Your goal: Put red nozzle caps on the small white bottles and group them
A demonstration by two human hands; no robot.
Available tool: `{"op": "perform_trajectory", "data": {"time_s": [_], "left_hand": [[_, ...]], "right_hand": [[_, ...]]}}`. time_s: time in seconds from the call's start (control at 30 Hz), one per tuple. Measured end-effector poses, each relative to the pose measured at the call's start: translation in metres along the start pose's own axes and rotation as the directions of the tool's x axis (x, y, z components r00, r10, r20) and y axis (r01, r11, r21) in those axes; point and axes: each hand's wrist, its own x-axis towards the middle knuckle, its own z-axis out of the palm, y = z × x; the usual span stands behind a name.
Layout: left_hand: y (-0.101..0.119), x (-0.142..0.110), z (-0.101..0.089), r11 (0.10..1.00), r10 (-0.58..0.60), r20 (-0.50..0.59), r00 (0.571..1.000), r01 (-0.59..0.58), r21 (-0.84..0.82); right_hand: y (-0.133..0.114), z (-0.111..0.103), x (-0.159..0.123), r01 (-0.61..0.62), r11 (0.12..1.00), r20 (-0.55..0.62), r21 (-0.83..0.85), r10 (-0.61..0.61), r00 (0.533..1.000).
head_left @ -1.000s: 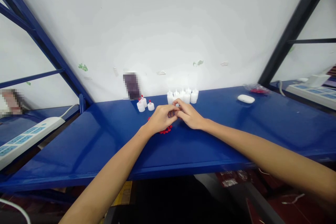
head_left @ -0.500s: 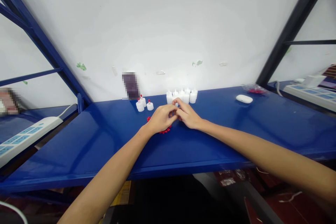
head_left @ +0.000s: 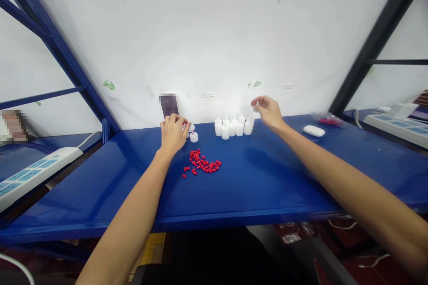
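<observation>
My left hand (head_left: 173, 134) is curled down over a small group of white bottles (head_left: 194, 137) with red tips, partly covering them. What its fingertips grip is hidden behind the hand. Further right, my right hand (head_left: 268, 112) pinches at the nozzle of a white bottle at the right end of a cluster of white nozzle bottles (head_left: 225, 131); that spot is slightly blurred. Between the hands and nearer to me lie many small red caps (head_left: 203, 164), loosely spread on the blue table (head_left: 234, 196).
A dark phone-like slab (head_left: 169, 104) leans on the wall behind my left hand. On the right are a white rounded case (head_left: 314, 131) and a clear bag with red pieces (head_left: 329, 119). A white power strip (head_left: 40, 176) lies at far left.
My hands were together above the red caps and have parted. The left went to the red-tipped bottles, the right to the white bottle cluster. The red caps are now in full view.
</observation>
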Motion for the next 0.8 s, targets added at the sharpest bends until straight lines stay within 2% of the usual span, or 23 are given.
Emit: {"op": "perform_trajectory", "data": {"time_s": [0.13,0.27,0.43,0.53,0.63,0.73,0.8], "left_hand": [[-0.002,-0.004,0.008,0.999,0.034,0.058,0.998,-0.034,0.002],[-0.002,-0.005,0.013,0.999,0.054,0.082,0.995,-0.053,-0.015],[0.0,-0.003,0.013,0.996,0.082,0.113,0.99,-0.085,0.017],[0.001,-0.003,0.013,0.996,0.081,0.134,0.988,-0.085,0.022],[0.001,-0.003,0.01,0.997,0.074,0.1,0.992,-0.075,0.004],[0.002,-0.001,0.002,0.998,0.051,-0.009,0.999,-0.051,-0.048],[0.005,0.0,-0.007,0.985,0.11,0.008,0.994,-0.108,-0.136]], "right_hand": [[0.008,0.001,-0.011,-0.056,0.998,0.031,0.003,0.055,0.998],[0.008,0.004,-0.018,-0.008,0.992,0.064,-0.125,0.016,0.998],[0.005,0.01,-0.023,0.021,0.935,0.121,-0.354,0.023,0.992],[0.0,0.011,-0.028,0.033,0.926,0.148,-0.376,0.025,0.989],[-0.004,0.007,-0.032,0.015,0.927,0.155,-0.375,0.047,0.987],[-0.009,0.001,-0.035,-0.011,0.914,0.164,-0.405,0.085,0.983],[-0.012,-0.001,-0.037,-0.027,0.909,0.174,-0.416,0.108,0.979]]}}
